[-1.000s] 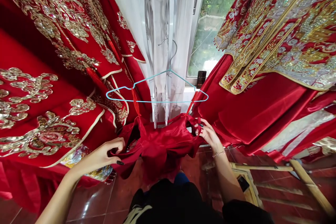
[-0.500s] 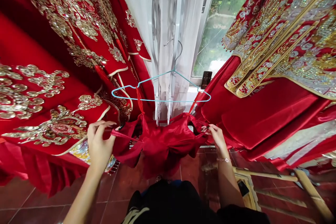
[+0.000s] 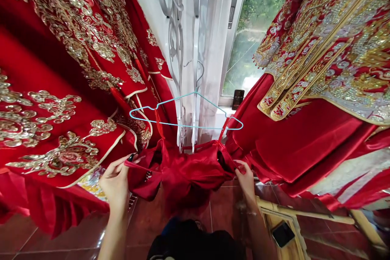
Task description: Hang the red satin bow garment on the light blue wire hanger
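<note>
A red satin dress (image 3: 195, 166) hangs by its thin straps from a light blue wire hanger (image 3: 185, 124) in front of me. My left hand (image 3: 117, 176) pinches the edge of the dress's sleeve on the left, thumb and fingers closed on the fabric. On the other side my right hand (image 3: 244, 176) is closed on the edge of the right sleeve, its fingertips partly hidden by the cloth. Both sleeves are held out sideways, and their dark openings show beside the bodice. The hanger's metal hook (image 3: 198, 69) stands upright by the white rack.
Red gowns with gold sequin embroidery (image 3: 67, 154) hang close on the left. An embroidered red jacket (image 3: 310, 61) hangs at right. A white scrollwork metal rack (image 3: 179, 40) stands behind. One phone (image 3: 238, 99) leans by the window; another phone (image 3: 282, 234) lies on a wooden stool (image 3: 274, 215).
My view has shifted, so the hanger and dress sit lower. My right hand has turned more upright at the sleeve edge. Both hands keep hold of the dress, and more of the stool shows.
</note>
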Tool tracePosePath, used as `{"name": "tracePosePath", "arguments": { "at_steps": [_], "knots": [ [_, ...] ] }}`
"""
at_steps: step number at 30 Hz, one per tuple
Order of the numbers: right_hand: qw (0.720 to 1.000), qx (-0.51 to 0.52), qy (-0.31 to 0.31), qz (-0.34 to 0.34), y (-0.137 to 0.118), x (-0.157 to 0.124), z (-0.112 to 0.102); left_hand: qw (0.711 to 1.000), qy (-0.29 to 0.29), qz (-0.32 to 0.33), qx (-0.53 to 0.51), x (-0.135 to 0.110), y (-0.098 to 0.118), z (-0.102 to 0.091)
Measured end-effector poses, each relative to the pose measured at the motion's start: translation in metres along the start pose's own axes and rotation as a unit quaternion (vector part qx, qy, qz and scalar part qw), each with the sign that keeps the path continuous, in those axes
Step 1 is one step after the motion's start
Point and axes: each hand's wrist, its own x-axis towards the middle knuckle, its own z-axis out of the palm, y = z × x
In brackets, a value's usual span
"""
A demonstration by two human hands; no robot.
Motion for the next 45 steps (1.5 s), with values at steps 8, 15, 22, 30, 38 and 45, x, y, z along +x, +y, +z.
{"name": "tracePosePath", "arguments": {
  "at_steps": [8,15,22,30,38,45],
  "knots": [
    [0.958,0.244,-0.03,-0.151,-0.053,0.008,0.025,0.991,-0.035,0.125,-0.028,0.066,0.013,0.025],
    [0.931,0.036,-0.022,-0.362,-0.107,0.057,0.026,0.967,-0.124,0.224,-0.007,0.133,0.047,0.07],
    [0.92,0.03,-0.075,-0.384,-0.124,0.082,0.014,0.968,-0.072,0.239,-0.038,0.148,0.042,0.083],
    [0.871,-0.044,-0.209,-0.442,-0.178,0.098,0.023,0.944,-0.25,0.215,0.017,0.139,0.074,0.097],
    [0.83,-0.09,-0.214,-0.507,-0.207,0.106,0.049,0.831,-0.442,0.262,0.213,0.15,0.096,0.117],
    [0.851,-0.122,-0.128,-0.495,-0.196,0.087,0.018,0.78,-0.312,0.445,0.311,0.119,0.101,0.056]
  ]
}}
